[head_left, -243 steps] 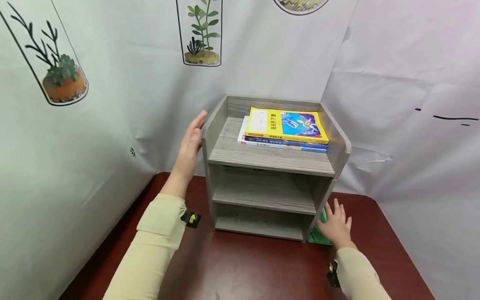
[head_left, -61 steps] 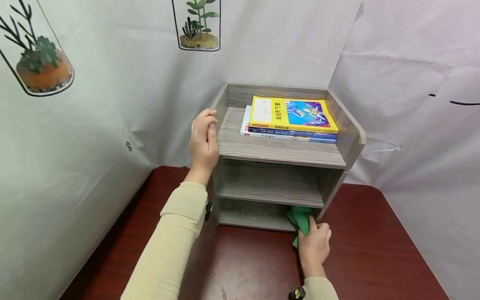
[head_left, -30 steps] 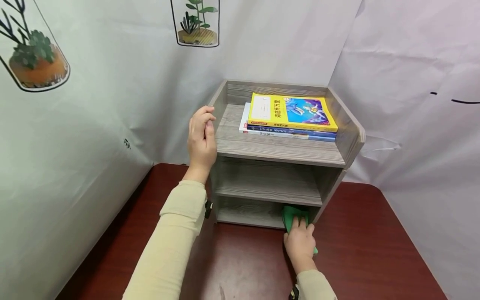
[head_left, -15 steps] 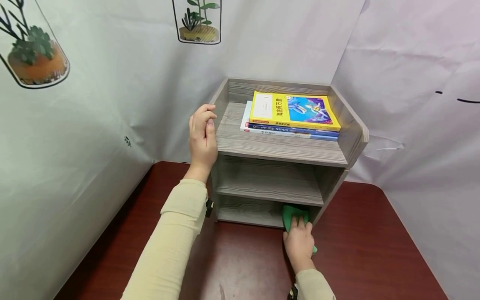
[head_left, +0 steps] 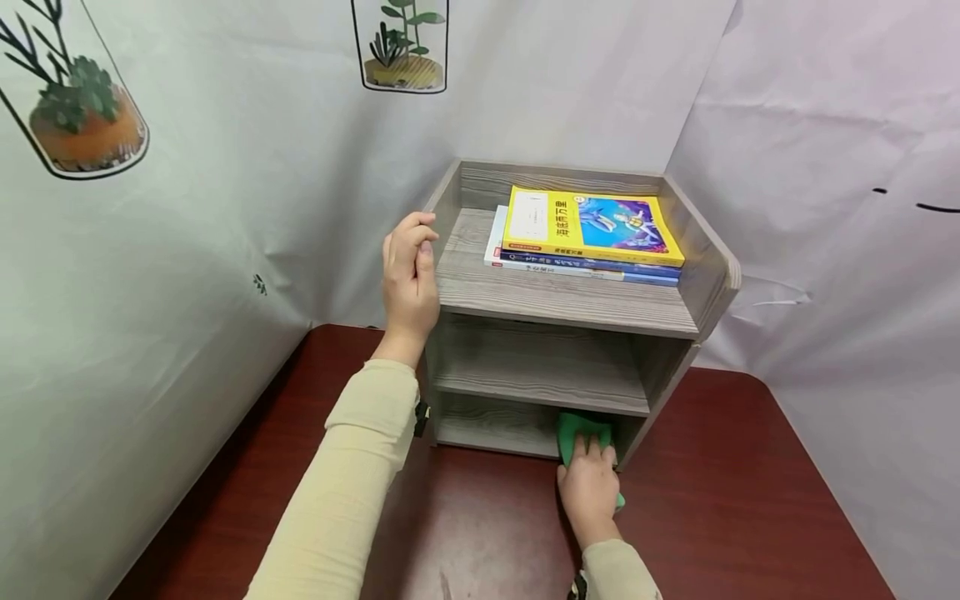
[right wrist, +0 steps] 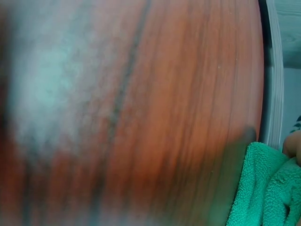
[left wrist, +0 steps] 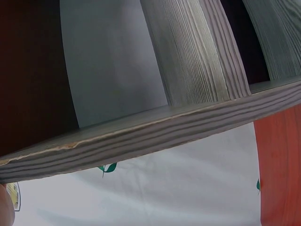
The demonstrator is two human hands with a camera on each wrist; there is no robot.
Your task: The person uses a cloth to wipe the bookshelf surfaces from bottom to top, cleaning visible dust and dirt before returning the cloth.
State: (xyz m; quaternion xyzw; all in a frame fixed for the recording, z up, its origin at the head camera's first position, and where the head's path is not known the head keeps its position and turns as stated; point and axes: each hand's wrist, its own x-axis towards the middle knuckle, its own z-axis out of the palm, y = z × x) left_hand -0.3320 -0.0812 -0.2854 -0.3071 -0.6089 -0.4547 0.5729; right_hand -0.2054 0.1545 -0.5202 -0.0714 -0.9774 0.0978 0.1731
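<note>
A grey wood-grain desktop shelf (head_left: 540, 400) with three levels stands on the dark red table. My left hand (head_left: 408, 279) grips the upper front of its left side panel (head_left: 446, 204), fingers bent over the edge; in the left wrist view a bit of a finger shows beside the panel's edge (left wrist: 141, 136). At the right end of the bottom level, my right hand (head_left: 588, 492) holds a green cloth (head_left: 570, 429), its fingers laid over it and part of the cloth sticking out past the palm. The fuzzy cloth (right wrist: 258, 183) fills the lower right of the right wrist view.
On the top level lies a stack of books, a yellow one (head_left: 540, 221) uppermost over blue and white ones. The shelf's right side panel (head_left: 705, 250) rises beside them. White sheeting (head_left: 562, 92) with printed plants hangs behind and along both sides of the table (head_left: 720, 492).
Earlier the cloth lay right of the shelf and both hands were free. My right hand now holds it on the bottom level, shifting slightly left. My left hand has taken hold of the side panel.
</note>
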